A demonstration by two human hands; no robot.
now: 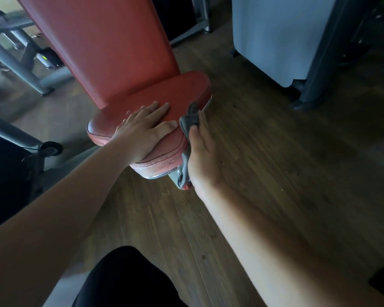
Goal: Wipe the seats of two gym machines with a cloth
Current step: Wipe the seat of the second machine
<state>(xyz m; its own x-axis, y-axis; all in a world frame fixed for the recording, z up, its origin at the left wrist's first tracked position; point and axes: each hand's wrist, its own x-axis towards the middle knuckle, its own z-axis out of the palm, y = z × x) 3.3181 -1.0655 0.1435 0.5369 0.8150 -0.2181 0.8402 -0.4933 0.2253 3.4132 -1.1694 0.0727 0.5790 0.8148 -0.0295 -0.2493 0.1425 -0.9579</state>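
A red padded seat (182,89) of a gym machine sits in the middle of the view, with a tall red backrest (102,41) rising behind it. My left hand (142,127) lies flat on the seat's top, fingers spread, holding nothing. My right hand (203,151) grips a grey cloth (190,120) and presses it against the seat's right side edge. Part of the cloth hangs down under my palm, beside the metal seat bracket (177,177).
A wooden floor (275,173) spreads to the right. Grey machine frames (16,60) stand at the left, and a dark frame part (13,134) lies near my left arm. A white panel with a dark post (282,41) stands at the back right. My dark-clothed knee (124,280) is at the bottom.
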